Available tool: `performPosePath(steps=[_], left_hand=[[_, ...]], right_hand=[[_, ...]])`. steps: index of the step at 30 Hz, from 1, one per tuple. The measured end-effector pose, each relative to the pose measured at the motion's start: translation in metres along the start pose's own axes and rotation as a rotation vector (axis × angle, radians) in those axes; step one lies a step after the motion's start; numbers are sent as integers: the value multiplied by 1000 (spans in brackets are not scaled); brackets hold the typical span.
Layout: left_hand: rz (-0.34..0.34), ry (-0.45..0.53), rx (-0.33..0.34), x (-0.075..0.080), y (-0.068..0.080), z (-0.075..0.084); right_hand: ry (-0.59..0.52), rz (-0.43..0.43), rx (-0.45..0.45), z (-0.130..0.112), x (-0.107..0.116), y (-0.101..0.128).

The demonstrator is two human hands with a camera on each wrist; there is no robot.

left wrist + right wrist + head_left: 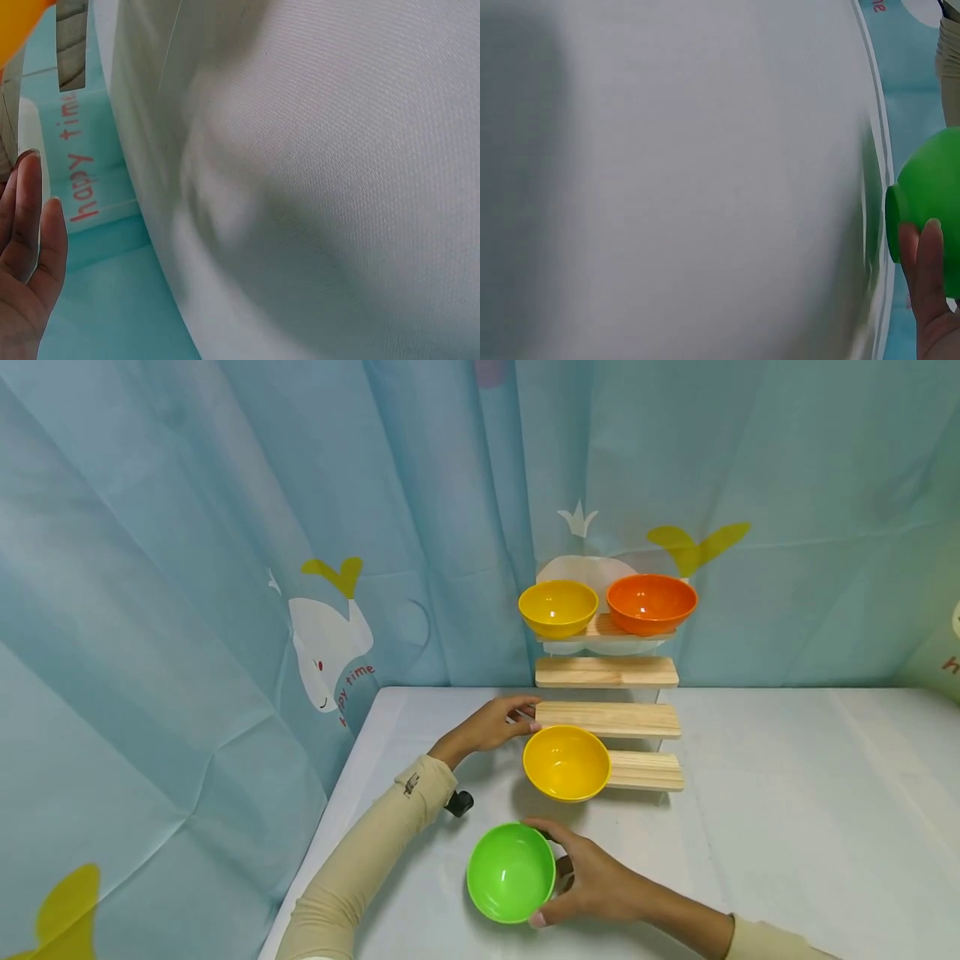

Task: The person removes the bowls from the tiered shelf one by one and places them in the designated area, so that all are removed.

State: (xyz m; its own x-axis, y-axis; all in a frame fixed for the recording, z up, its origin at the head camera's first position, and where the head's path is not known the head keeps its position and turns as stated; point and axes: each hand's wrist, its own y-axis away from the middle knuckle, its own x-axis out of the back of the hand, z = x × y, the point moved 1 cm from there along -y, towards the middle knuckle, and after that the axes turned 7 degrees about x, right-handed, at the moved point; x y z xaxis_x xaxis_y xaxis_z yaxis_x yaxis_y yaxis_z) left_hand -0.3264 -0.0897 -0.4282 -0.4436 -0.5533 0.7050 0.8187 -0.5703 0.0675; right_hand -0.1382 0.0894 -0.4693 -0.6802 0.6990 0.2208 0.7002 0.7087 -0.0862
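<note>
My right hand [600,881] grips a green bowl [512,872] from its right side, thumb near the front of the rim and fingers behind. In the right wrist view, fingertips lie against the green wall close to the foot ring. My left hand [491,724] holds the left end of a plank [607,718] on a stepped wooden stand, thumb at the front and fingers at the back. The left wrist view shows its fingertips [30,155] right at the wood. Just beside that thumb, a yellow bowl [566,764] overlaps the left end of the lowest plank [647,771].
On the top plank stand another yellow bowl [558,608] and an orange bowl [651,604], side by side. A small black object [459,803] shows by the left sleeve. White cloth covers the table [810,827], with a blue curtain [450,527] behind and to the left.
</note>
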Motion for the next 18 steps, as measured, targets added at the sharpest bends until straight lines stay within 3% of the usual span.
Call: performPosePath(steps=[18], left_hand=[[8,0,-19,0,-1,-1]], right_hand=[[21,6,15,0,-11,-18]])
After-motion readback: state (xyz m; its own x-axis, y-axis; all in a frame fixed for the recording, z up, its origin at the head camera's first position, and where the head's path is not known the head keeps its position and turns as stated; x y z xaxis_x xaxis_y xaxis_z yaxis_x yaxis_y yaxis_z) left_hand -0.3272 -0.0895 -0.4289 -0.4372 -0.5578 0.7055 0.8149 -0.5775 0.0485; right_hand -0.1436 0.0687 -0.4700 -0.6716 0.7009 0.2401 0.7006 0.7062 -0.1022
